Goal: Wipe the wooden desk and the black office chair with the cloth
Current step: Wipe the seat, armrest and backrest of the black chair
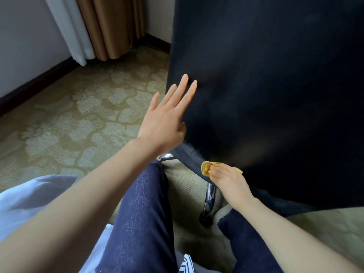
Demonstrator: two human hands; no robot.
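The back of the black office chair (266,85) fills the right half of the view. My left hand (167,119) is flat, with its fingers spread, against the chair back's left edge. My right hand (226,180) presses a small yellow cloth (205,168) against the lower edge of the chair back. Most of the cloth is hidden under my fingers. The wooden desk is out of view.
A chrome chair leg (209,200) ending in a black caster stands just below my right hand, between my knees in dark jeans (141,213). Patterned carpet (78,115) spreads to the left. Tan and white curtains (94,26) hang by the far wall.
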